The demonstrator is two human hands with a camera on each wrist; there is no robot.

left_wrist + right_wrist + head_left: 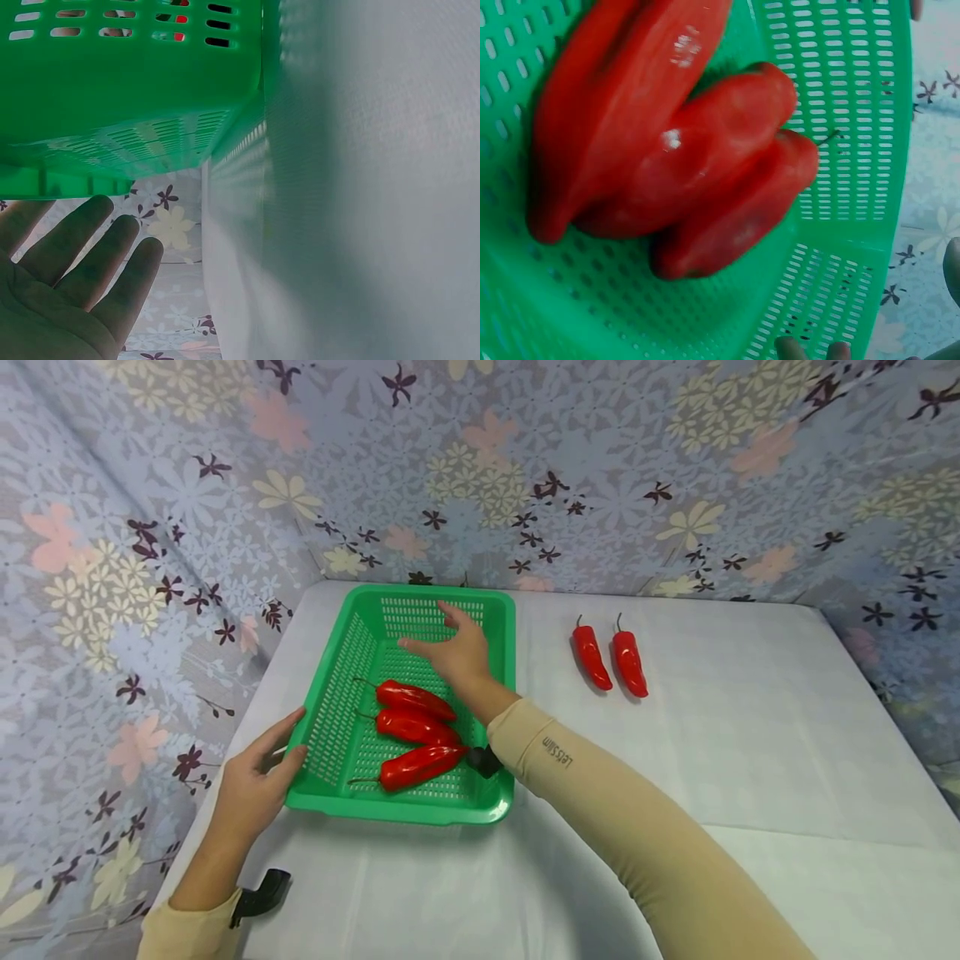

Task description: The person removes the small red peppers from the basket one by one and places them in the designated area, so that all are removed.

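Observation:
A green plastic basket (390, 812) holds three long red chili peppers (422, 767), lying side by side with stems to the left. Over its far half, my right hand (463, 653) hovers with fingers spread and nothing in them. The right wrist view shows the peppers (735, 225) close up, and fingertips (789, 348) at the bottom edge. At the basket's left rim is my left hand (251, 785), its fingers and thumb against the edge. The left wrist view shows those fingers (124, 277) fairly straight, just outside the basket wall (135, 82).
Two more red chili peppers (628, 662) lie side by side on the white-covered table (765, 718), right of the basket. Flower-patterned cloth (480, 468) rises behind the table and along its left side.

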